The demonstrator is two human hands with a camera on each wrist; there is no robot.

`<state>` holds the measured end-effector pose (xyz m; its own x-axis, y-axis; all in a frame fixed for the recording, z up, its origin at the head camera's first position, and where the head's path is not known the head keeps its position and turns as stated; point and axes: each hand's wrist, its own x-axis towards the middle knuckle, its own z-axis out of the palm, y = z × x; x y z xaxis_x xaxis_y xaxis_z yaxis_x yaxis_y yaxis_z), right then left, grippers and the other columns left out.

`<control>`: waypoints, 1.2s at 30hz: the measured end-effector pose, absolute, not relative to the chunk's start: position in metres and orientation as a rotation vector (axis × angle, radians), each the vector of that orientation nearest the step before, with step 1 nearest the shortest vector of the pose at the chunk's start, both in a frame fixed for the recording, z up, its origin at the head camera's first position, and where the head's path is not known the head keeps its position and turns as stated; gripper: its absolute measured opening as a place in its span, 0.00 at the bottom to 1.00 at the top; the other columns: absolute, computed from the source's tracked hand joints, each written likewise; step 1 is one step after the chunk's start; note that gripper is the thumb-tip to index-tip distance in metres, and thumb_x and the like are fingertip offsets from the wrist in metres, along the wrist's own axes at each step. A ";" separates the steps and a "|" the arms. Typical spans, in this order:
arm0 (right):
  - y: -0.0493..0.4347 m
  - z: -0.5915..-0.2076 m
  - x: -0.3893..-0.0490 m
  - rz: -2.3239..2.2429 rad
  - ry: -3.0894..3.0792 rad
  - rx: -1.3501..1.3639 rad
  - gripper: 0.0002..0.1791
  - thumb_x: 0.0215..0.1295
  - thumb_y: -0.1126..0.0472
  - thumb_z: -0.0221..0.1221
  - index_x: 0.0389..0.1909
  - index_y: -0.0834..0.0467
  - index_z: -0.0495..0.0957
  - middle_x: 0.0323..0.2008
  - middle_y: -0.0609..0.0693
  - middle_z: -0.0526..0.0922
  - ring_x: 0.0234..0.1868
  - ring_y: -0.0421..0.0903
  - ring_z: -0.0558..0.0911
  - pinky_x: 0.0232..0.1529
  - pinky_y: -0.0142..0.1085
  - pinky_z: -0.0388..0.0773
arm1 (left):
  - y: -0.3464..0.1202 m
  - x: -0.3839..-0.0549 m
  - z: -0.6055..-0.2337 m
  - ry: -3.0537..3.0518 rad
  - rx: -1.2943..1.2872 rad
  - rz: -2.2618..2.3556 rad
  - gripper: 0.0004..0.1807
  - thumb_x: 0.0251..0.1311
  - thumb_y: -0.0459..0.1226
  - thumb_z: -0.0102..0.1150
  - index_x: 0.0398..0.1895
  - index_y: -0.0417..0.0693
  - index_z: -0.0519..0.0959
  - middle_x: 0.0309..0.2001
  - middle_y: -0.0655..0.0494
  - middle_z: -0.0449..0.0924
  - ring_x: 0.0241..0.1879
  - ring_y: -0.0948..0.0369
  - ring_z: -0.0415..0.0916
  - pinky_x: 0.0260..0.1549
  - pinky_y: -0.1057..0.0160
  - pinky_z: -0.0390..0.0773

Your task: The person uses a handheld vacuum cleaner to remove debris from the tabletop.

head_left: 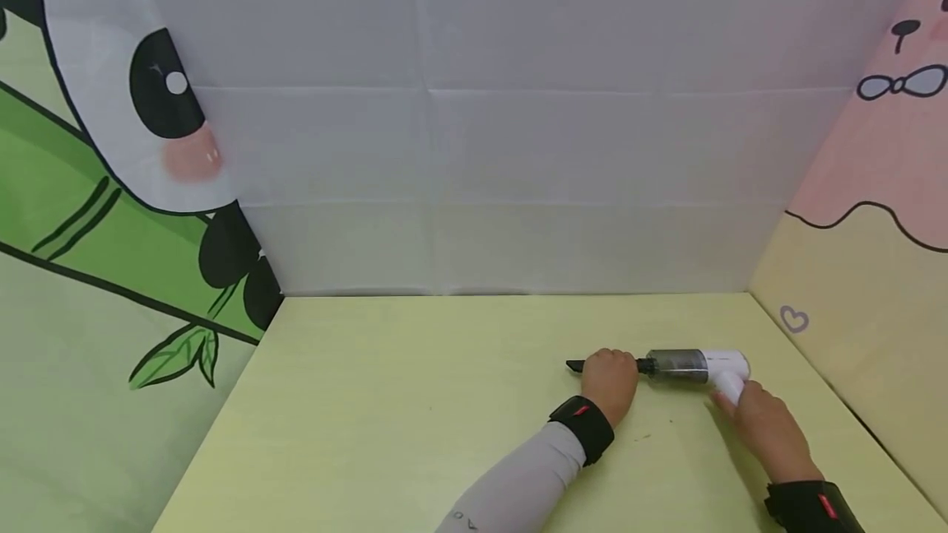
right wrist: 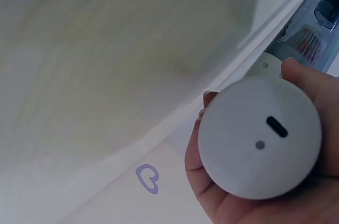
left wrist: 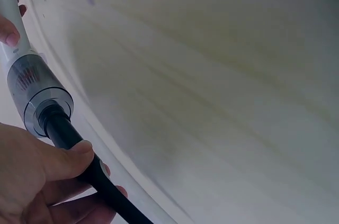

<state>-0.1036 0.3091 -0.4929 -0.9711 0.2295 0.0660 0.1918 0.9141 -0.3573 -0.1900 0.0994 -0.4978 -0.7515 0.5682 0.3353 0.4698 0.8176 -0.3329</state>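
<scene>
Held level just above the table is a small handheld vacuum cleaner (head_left: 727,365) with a white body and a see-through grey dust cup (head_left: 677,365). My left hand (head_left: 611,385) grips its long black nozzle (left wrist: 64,131), thumb on one side and fingers on the other. The flat nozzle tip (head_left: 573,365) sticks out past that hand, to the left. My right hand (head_left: 772,426) holds the white handle, which angles down from the body. In the right wrist view, the round white handle end (right wrist: 238,144) faces the camera, showing a dark slot and a dot.
Beneath both hands lies a pale yellow table (head_left: 355,410); a few tiny dark specks (head_left: 643,437) mark it near the left wrist. A plain grey-white sheet (head_left: 518,187) closes off the back. Printed panels with a panda (head_left: 104,105) and a pink animal (head_left: 889,155) flank the sides.
</scene>
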 end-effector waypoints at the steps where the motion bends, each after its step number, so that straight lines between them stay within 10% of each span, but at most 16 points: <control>1: 0.310 -0.493 -0.104 0.525 -2.967 -0.322 0.30 0.67 0.46 0.51 0.32 0.75 0.63 0.22 0.62 0.72 0.22 0.56 0.74 0.17 0.46 0.67 | 0.100 -0.190 -0.498 -2.572 -0.773 0.316 0.07 0.62 0.48 0.55 0.28 0.61 0.77 0.25 0.66 0.76 0.27 0.68 0.73 0.22 0.72 0.76; 36: 0.323 -0.496 -0.116 0.462 -3.029 -0.373 0.37 0.63 0.38 0.52 0.39 0.73 0.66 0.29 0.68 0.75 0.27 0.64 0.77 0.17 0.48 0.67 | 0.116 -0.206 -0.506 -2.662 -0.766 0.359 0.09 0.67 0.48 0.49 0.41 0.63 0.80 0.38 0.65 0.80 0.43 0.62 0.72 0.30 0.69 0.80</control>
